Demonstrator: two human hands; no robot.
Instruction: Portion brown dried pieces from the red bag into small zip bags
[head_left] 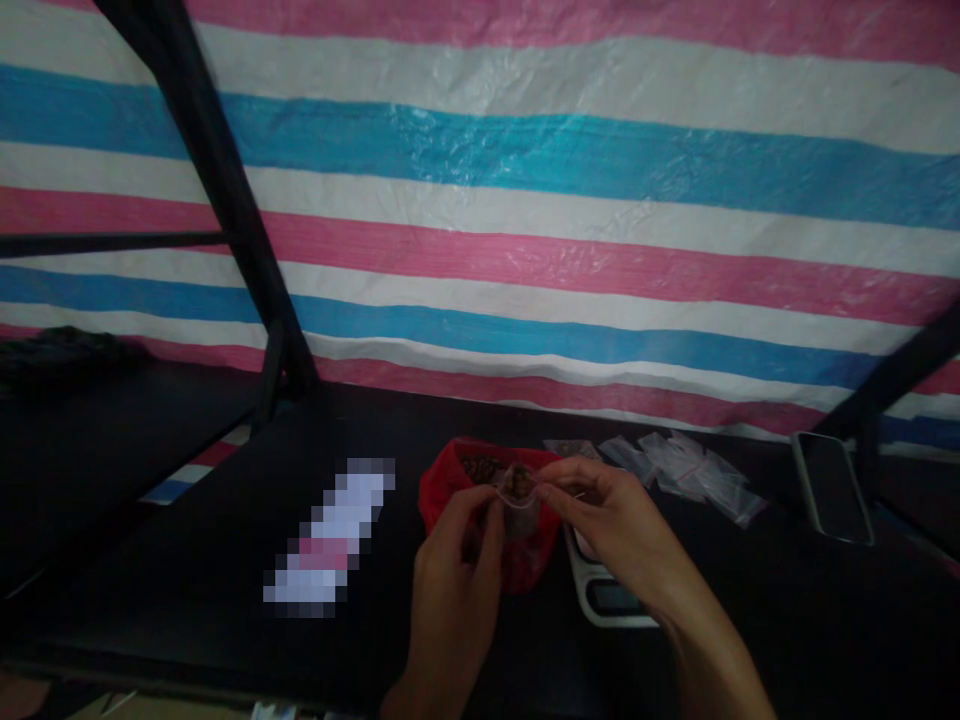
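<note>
Both my hands hold a small clear zip bag (519, 490) with a red strip at its mouth and brown bits inside. My left hand (457, 545) pinches its left edge. My right hand (600, 510) pinches the right edge, fingers closed. Right behind the small bag sits a red plastic bag (442, 485), open, with brown pieces in it. A small white digital scale (611, 600) lies under my right wrist on the black table (187, 560).
Several empty clear zip bags (675, 462) lie scattered behind my right hand. A dark phone (832, 487) rests at the right. A blurred-out flat object (330, 540) lies left of the red bag. Black frame bars (217, 190) and a striped tarp (562, 150) stand behind.
</note>
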